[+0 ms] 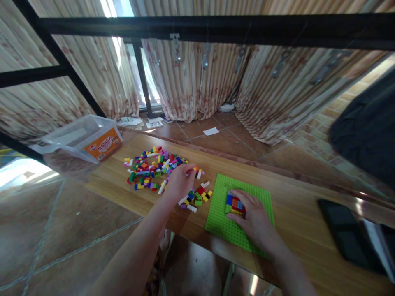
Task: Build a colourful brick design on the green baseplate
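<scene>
My left hand (180,181) is over the right side of a loose pile of toy building bricks (157,174) in many colours. Its thumb and fingers are pinched together, and a small orange brick (196,168) shows at the fingertips. On a green studded baseplate (220,218) stands a low block of joined bricks (237,204) in blue, red, green and yellow. My right hand (254,213) curls around that block from the right, thumb at the near side and fingers at the far side. Part of the block is hidden under the palm.
The bricks and baseplate are on a narrow wooden table (296,213). A clear plastic box (83,137) with an orange label stands at its left end. At the right lie a dark flat device (342,230) and a pale flat object (375,242). A black metal bar (216,28) crosses above.
</scene>
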A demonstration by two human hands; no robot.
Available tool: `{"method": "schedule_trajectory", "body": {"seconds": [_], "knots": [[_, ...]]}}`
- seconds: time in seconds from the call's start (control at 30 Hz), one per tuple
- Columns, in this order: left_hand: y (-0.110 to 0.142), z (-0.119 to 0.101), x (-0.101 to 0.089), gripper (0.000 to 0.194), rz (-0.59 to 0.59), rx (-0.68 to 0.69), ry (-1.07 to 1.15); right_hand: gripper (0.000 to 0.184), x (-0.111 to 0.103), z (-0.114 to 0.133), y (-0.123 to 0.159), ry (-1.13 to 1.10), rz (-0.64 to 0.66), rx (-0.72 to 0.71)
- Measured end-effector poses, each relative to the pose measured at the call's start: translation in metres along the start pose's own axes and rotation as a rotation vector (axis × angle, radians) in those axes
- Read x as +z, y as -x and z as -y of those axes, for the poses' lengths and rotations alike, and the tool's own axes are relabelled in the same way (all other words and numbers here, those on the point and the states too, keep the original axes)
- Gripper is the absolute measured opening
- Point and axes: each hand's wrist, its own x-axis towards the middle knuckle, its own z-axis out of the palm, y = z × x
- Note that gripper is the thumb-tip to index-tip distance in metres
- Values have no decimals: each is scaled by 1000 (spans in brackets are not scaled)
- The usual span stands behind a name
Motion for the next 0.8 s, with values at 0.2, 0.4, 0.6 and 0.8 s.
{"method": "schedule_trajectory", "body": {"seconds": [0.2, 0.4, 0.6, 0.8], "knots": [[1, 5, -4, 24, -27, -29, 83, 55, 0, -6, 0, 19, -2, -20], [0, 9, -6, 24, 4, 5, 95, 57, 0, -10, -2, 3, 19, -11], [-11, 30, -32, 29, -125, -137, 159, 49, -3, -10, 0, -2, -139, 72], [-12, 50, -55, 27, -232, -186, 144, 48, -1, -19, -2, 23, -258, 125]]}}
